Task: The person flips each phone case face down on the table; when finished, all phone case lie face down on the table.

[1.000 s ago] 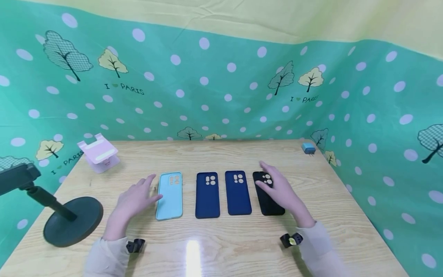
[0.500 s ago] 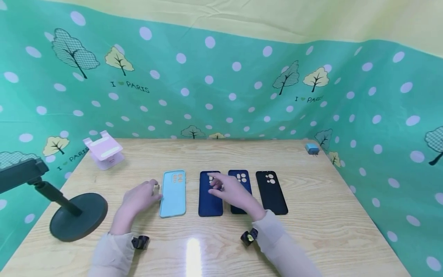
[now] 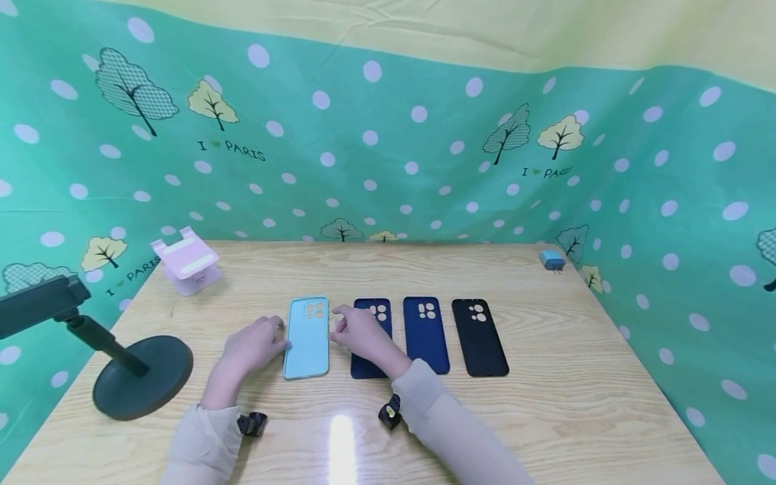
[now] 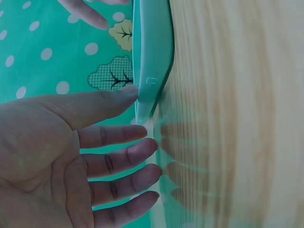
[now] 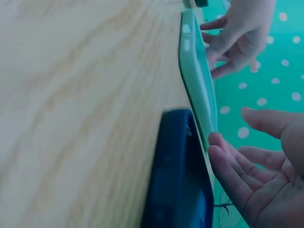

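A mint phone case [image 3: 306,337] lies flat on the wooden table [image 3: 564,411], leftmost in a row with two navy cases [image 3: 371,360] [image 3: 426,335] and a black case [image 3: 479,337]. My left hand [image 3: 254,343] touches the mint case's left edge, its fingers straight; in the left wrist view the left hand's [image 4: 128,135] thumb meets the mint case [image 4: 152,57]. My right hand [image 3: 360,333] reaches over the first navy case and its fingertips touch the mint case's right edge. The right wrist view shows the right hand [image 5: 251,161] relaxed against the mint case [image 5: 199,90], beside the navy case [image 5: 180,180].
A pink folding phone stand [image 3: 184,261] sits at the back left. A dark stand with a round base [image 3: 142,374] occupies the left front. A small blue charger plug [image 3: 552,259] lies at the back right corner. Green dotted fabric walls the table on three sides.
My right hand swept left from the black case, past both navy cases, to the mint case's right edge. My left hand closed in on that case's left edge.
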Tool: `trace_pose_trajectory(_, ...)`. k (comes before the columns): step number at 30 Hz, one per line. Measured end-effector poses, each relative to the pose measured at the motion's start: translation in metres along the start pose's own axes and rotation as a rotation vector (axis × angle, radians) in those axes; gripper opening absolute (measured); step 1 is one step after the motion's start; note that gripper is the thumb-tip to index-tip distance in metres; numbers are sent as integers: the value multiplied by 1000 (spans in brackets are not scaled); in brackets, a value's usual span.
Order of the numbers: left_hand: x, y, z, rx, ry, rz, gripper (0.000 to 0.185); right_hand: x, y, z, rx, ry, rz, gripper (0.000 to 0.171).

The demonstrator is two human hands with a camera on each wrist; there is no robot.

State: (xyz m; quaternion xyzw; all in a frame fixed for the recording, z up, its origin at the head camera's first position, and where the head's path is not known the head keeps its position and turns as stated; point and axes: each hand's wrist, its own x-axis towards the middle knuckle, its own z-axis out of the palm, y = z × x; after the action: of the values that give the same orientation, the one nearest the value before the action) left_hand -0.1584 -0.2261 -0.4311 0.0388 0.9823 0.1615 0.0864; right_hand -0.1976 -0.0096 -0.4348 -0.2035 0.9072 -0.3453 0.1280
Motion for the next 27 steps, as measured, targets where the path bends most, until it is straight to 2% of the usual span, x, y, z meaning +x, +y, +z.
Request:
trace_pose_trajectory(10, 2, 2, 3, -31, -24, 27, 43, 6, -11, 23, -35, 14, 68, 56)
trace_pose_trajectory(15, 2, 2, 5, -68, -21, 37, 16, 6, -15, 29, -21, 49, 83, 56)
trace_pose_trajectory(17, 3, 1, 5, -95, -29, 32, 18, 5, -17, 31, -16, 65, 87, 56)
trace_pose_trajectory(20, 3, 1, 3, -140, -42, 18, 11, 5, -18, 34, -18, 82, 92, 55)
trace_pose_trajectory(21, 3, 0, 3, -154, -47, 13, 13, 5, -18, 34, -21, 87, 93, 54)
trace_pose_trajectory(24, 2, -2, 0, -170, -56, 4, 37, 5, -19, 35, -33, 90, 91, 52)
trace_pose_trajectory(27, 2, -2, -4, -176, -61, 13, 54, 5, -19, 35, -34, 91, 95, 51)
